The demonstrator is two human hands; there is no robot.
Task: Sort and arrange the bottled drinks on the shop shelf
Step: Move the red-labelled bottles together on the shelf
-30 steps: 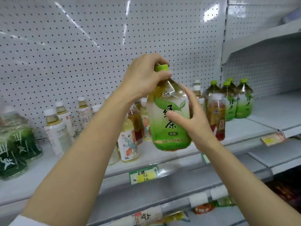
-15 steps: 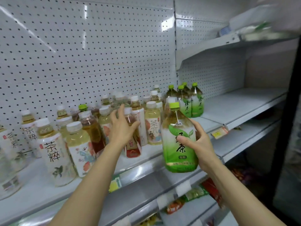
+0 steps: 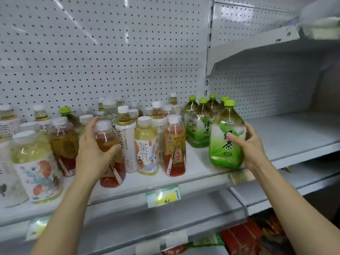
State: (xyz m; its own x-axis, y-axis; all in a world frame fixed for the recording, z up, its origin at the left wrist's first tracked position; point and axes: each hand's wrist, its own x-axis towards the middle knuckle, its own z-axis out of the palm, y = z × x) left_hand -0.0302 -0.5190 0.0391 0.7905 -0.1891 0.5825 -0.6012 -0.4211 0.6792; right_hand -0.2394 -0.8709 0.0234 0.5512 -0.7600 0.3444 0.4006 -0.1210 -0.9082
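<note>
Head view, green tea bottle [image 3: 227, 137] upright (cap up), right hand [image 3: 252, 144]

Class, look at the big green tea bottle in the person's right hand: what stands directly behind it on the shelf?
Behind the green tea bottle gripped by the right hand stands a cluster of matching green-capped bottles by the pegboard. How many are in the rear row is partly hidden.
</note>
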